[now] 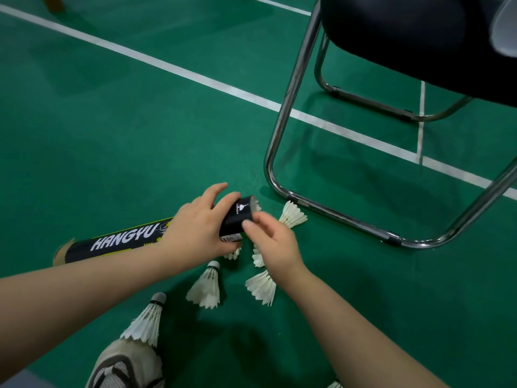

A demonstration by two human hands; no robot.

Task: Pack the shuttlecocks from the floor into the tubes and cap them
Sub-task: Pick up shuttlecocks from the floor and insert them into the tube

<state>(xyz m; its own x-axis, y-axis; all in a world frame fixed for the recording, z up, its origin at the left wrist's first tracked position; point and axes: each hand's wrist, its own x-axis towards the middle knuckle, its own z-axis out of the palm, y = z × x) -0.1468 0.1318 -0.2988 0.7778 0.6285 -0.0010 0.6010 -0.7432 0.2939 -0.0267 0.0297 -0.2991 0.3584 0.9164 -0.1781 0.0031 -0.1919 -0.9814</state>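
While left hand (pixel 195 233) grips one tube (pixel 156 236) | loose shuttlecocks (pixel 205 289): six

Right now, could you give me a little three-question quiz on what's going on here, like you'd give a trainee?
1. True or false: the left hand grips the black tube.
2. Which is nearest the shoe: A the chair, B a shuttlecock, C the white line?
3. Fill in: the right hand is at the tube's ____ end, where feathers show.

Key: 1 true; 2 B; 3 open.
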